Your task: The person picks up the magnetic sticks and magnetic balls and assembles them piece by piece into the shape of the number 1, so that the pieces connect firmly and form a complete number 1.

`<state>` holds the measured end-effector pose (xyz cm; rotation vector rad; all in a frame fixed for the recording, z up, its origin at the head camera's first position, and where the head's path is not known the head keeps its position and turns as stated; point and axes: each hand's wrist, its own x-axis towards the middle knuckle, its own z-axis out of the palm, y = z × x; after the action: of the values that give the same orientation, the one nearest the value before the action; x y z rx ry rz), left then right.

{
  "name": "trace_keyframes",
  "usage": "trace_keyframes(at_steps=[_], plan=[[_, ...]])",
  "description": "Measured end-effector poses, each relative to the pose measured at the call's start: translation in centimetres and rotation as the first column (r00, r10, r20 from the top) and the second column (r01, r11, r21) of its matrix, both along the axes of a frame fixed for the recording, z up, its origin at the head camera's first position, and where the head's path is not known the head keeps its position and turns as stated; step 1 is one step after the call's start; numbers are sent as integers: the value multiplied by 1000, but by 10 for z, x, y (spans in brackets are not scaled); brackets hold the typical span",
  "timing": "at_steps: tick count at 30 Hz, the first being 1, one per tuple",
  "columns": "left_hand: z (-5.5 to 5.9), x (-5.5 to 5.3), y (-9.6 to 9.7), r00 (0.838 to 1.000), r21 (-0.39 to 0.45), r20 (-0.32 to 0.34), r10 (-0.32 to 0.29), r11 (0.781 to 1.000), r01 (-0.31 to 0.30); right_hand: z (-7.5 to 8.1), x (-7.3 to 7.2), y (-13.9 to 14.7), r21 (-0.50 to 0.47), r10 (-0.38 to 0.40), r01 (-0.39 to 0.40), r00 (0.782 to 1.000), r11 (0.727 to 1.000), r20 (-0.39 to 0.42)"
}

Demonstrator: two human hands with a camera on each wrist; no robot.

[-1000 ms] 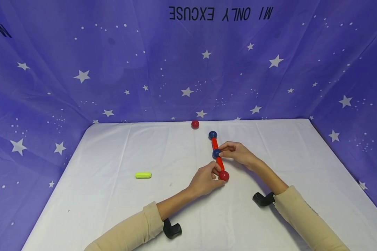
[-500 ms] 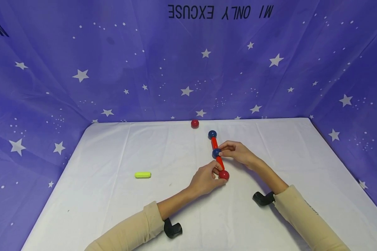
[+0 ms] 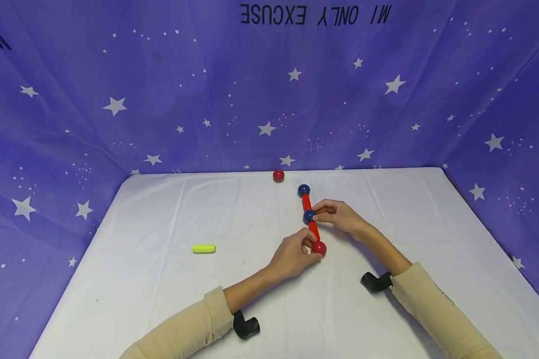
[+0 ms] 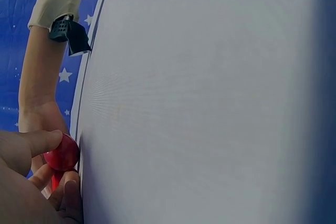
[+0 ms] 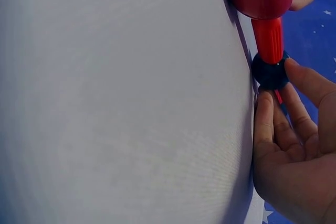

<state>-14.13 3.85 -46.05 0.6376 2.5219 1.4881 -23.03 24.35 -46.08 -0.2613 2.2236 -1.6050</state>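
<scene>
A chain of balls and rods lies on the white table. Its near end is a red ball (image 3: 319, 249), joined by a red rod (image 3: 314, 231) to a middle blue ball (image 3: 309, 217). Beyond that, another red rod (image 3: 306, 202) leads to a far blue ball (image 3: 303, 190). My left hand (image 3: 294, 253) pinches the near red ball between thumb and fingers, as the left wrist view also shows. With thumb and fingertips, my right hand (image 3: 341, 218) holds the middle blue ball (image 5: 270, 71); in the right wrist view its fingers curl beneath that ball.
A loose red ball (image 3: 278, 175) sits near the table's back edge. To the left lies a yellow-green rod (image 3: 204, 249). Black wrist-worn devices (image 3: 247, 326) hang by both cuffs. The white tabletop (image 3: 161, 299) meets a purple star-patterned curtain (image 3: 206, 99) behind and at the sides.
Both hands keep their holds on the same two balls. The whole scene shifts slightly upward in the head view; otherwise the chain and loose pieces stay in place.
</scene>
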Motion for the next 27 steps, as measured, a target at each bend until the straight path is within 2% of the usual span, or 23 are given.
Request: trace_keyframes(at_steps=[10,27], plan=[[-1,0,-1,1000,19,-11,-12,1000,12,0,0,0,-1,1,-1,1000,1000,5],[-1,-1,-1,1000,36,17,-9,999,8,5,1,-2,-15,3,-3,1000,1000,12]])
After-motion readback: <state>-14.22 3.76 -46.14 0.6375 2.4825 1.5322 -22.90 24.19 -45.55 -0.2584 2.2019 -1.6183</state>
